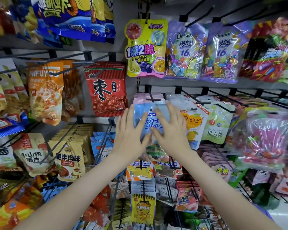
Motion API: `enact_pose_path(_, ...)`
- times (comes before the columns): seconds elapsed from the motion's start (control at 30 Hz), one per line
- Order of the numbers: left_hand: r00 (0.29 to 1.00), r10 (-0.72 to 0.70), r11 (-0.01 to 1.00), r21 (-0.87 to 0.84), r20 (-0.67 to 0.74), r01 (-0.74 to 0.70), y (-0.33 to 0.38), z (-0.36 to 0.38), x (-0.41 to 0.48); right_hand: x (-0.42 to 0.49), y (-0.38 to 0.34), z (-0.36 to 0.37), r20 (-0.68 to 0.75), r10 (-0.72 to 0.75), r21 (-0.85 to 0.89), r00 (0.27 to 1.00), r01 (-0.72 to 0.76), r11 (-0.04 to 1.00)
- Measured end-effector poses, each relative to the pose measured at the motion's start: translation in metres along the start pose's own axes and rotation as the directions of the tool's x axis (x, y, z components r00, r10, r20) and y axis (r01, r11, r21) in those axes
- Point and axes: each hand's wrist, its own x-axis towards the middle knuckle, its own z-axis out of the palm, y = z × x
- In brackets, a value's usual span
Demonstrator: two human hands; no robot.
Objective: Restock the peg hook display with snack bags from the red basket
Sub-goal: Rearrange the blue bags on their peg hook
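Observation:
A light-blue snack bag (150, 121) hangs at the front of a black peg hook (152, 97), in the middle row of the display. Behind it on the same hook sit several pink and pale-blue bags. My left hand (131, 135) lies flat against the bag's left side with fingers spread. My right hand (170, 128) presses flat on its right side, fingers also apart. Neither hand grips anything. The red basket is not in view.
Pegs crowded with bags surround the hook: a red jujube bag (106, 88) to the left, a white orange-heart bag (194, 123) to the right, a yellow-green candy bag (145, 48) above. Bare black hooks (196, 9) jut out at the top right.

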Motion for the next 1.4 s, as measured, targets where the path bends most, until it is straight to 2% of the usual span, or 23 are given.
enact_pose_path(0.07,0.999,0.031,0.999,0.031,0.043,-0.032,-0.004,0.007,0.003,0.002,0.002,0.006,0.064,-0.07,-0.008,0.995,0.071,0.997)
enact_pose_path(0.13,0.995,0.02,0.998,0.059,0.097,-0.026,-0.006,0.015,0.008,0.008,0.006,0.011,0.151,-0.054,0.038,0.987,0.049,0.998)
enact_pose_path(0.23,0.994,-0.009,0.998,0.062,0.108,0.003,-0.007,0.019,0.013,0.015,0.011,0.014,0.204,-0.054,0.075,0.977,0.04,0.996)
enact_pose_path(0.63,0.988,0.008,1.0,0.007,-0.152,-0.007,0.037,0.022,-0.051,-0.063,0.018,-0.008,0.051,-0.11,0.197,0.993,0.098,0.975)
enact_pose_path(0.7,0.986,0.041,0.998,-0.03,-0.161,-0.046,0.054,0.027,-0.074,-0.095,0.028,-0.011,0.086,-0.101,0.255,0.991,0.076,0.964)
enact_pose_path(0.8,0.995,0.081,0.994,-0.073,-0.064,-0.086,0.087,0.048,-0.129,-0.166,0.056,-0.009,0.242,-0.09,0.343,0.966,0.002,0.939)
enact_pose_path(0.9,0.991,0.031,0.991,-0.13,0.132,-0.013,0.126,0.091,-0.204,-0.263,0.097,0.004,0.464,-0.004,0.339,0.886,-0.174,0.924)
enact_pose_path(0.97,0.941,-0.035,0.978,-0.18,0.337,0.101,0.151,0.133,-0.265,-0.336,0.128,0.017,0.612,0.069,0.284,0.788,-0.3,0.911)
enact_pose_path(1.03,0.805,-0.098,0.948,-0.192,0.586,0.255,0.171,0.174,-0.328,-0.411,0.159,0.033,0.732,0.134,0.207,0.668,-0.405,0.891)
enact_pose_path(1.1,0.657,-0.129,0.936,-0.127,0.743,0.327,0.183,0.212,-0.391,-0.485,0.185,0.049,0.814,0.2,0.111,0.546,-0.483,0.869)
enact_pose_path(1.23,0.579,-0.018,0.959,-0.15,0.815,0.241,0.189,0.298,-0.492,-0.627,0.232,0.098,0.872,0.261,0.009,0.414,-0.547,0.837)
enact_pose_path(1.3,0.595,0.032,0.978,-0.147,0.803,0.146,0.181,0.349,-0.535,-0.69,0.256,0.136,0.888,0.296,-0.057,0.352,-0.555,0.83)
enact_pose_path(1.4,0.589,0.088,0.988,-0.147,0.803,0.052,0.17,0.423,-0.592,-0.779,0.287,0.198,0.923,0.289,-0.157,0.254,-0.438,0.885)
